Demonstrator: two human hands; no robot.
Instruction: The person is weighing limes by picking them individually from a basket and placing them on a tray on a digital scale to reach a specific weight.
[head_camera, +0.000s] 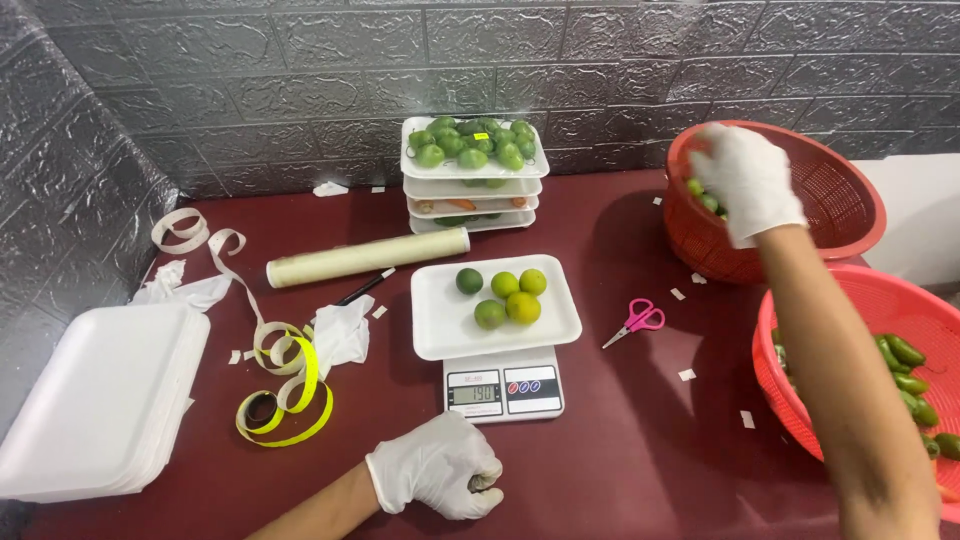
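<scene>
My right hand (745, 180), in a white glove, reaches into a red basket (850, 190) at the back right. Its fingers are curled around small green limes (700, 195). My left hand (435, 475), also gloved, rests as a closed fist on the dark red table in front of a small digital scale (503, 390). On the scale sits a white foam tray (445, 325) holding several green and yellowish limes (505, 297).
A stack of wrapped lime trays (470, 160) stands at the back wall. A cling film roll (365, 258), a pen and curled yellow tape (285, 395) lie left of the scale, with empty foam trays (90, 400) far left. Pink scissors (635, 320) and a second red basket (890, 300) of green chillies are on the right.
</scene>
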